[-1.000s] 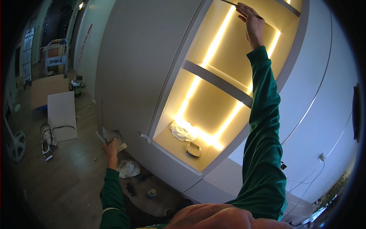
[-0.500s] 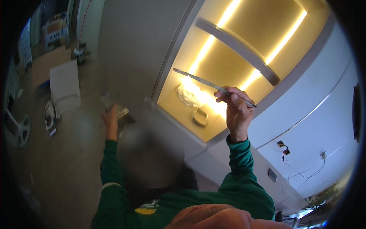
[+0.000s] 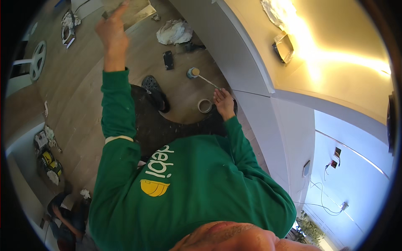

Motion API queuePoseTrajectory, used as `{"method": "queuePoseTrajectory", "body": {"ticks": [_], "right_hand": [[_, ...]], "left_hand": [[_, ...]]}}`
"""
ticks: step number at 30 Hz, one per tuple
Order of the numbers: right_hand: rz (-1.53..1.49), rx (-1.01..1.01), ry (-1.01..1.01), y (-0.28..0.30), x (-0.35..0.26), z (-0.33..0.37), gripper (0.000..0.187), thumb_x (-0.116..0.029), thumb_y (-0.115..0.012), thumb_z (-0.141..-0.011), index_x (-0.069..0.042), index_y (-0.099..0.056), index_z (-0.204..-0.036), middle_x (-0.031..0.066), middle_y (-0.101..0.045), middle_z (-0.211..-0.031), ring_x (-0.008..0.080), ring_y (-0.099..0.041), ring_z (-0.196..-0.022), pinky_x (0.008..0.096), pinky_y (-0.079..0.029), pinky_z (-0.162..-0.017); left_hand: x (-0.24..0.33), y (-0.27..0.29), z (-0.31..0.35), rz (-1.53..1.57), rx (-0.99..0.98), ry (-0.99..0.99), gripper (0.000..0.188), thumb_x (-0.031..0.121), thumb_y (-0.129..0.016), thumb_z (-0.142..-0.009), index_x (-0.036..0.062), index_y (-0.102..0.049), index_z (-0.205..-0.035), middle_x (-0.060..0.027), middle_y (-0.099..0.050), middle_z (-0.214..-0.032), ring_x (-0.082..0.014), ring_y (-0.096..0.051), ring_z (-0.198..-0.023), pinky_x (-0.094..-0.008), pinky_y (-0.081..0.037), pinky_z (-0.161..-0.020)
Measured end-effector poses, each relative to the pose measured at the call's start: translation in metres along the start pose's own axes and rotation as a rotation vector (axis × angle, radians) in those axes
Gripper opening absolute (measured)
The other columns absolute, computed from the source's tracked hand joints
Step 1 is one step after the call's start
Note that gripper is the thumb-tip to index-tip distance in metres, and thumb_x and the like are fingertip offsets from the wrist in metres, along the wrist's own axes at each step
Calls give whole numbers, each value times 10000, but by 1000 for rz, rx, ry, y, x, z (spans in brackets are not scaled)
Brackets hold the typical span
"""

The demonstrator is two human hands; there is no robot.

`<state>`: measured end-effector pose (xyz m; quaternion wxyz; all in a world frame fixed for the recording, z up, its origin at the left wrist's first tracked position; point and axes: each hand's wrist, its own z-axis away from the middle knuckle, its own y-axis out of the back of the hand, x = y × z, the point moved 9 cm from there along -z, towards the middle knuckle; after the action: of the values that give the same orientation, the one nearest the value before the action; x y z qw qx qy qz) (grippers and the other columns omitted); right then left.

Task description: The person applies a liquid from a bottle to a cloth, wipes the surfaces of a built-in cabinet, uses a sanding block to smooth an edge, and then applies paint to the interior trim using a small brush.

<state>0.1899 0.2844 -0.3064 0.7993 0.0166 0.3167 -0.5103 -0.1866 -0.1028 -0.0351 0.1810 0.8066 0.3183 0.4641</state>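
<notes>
At the upper left, my left hand (image 3: 112, 39) is raised with its fingers closed on a flat, shiny brownish plate (image 3: 134, 14) with a pale edge. The plate's far end is cut off by the frame, and a small dark piece shows by the fingers. My right hand (image 3: 224, 102) is low near the floor, closed round one end of a thin, long-handled brush-like stick (image 3: 208, 81). Its other end reaches a small can (image 3: 193, 72) with a tan top; the tip itself is hidden. A roll of tape (image 3: 204, 106) lies just left of that hand.
A shoe (image 3: 153, 90), a black rectangular thing (image 3: 168, 60) and a crumpled white cloth (image 3: 173, 32) are on the floor. At right stands a cabinet with a lit shelf holding a squarish ring (image 3: 284, 47). Loose wires hang from the wall. Another person (image 3: 67, 217) is low at left.
My right hand has come down from the lit shelf to the can on the floor, still gripping the stick. The view has tilted downward, and my left hand now appears higher in it.
</notes>
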Motion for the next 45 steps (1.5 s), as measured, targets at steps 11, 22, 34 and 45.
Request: {"method": "queuePoseTrajectory", "body": {"ticks": [11,22,34,45], "right_hand": [[-194,-1,-146,30,27,-91,272,-220,-547,-934,-10,-505,-1101,123,-631,-967,286,-631,-904,437,-511,-786],[-326,66,-237,63,43,-74,181,-219,-555,-931,-46,-560,-878,59,-602,-790,232,-619,-765,331,-513,-669],[279,-312,1356,-185,-209,277,227,-114,-536,-1017,48,-633,-1142,169,-711,-975,239,-689,-795,320,-542,-710],[1685,612,1500,-275,-382,292,325,-341,-638,-909,-38,-718,-823,160,-698,-721,379,-676,-705,449,-531,-640]], "left_hand": [[53,57,26,-329,-40,72,422,-134,-637,-797,74,-742,-1149,-127,-693,-1173,-223,-659,-1029,-332,-544,-930],[53,39,25,821,199,493,232,-20,-696,-835,-30,-737,-1063,-138,-652,-1114,-217,-643,-1044,-332,-526,-896],[60,36,26,987,219,580,359,49,-787,-795,-83,-668,-1108,-127,-683,-1119,-211,-649,-994,-349,-512,-898],[23,20,30,1082,196,680,285,49,-795,-782,-64,-696,-1024,-68,-697,-1008,-139,-616,-858,-292,-469,-777]]}}
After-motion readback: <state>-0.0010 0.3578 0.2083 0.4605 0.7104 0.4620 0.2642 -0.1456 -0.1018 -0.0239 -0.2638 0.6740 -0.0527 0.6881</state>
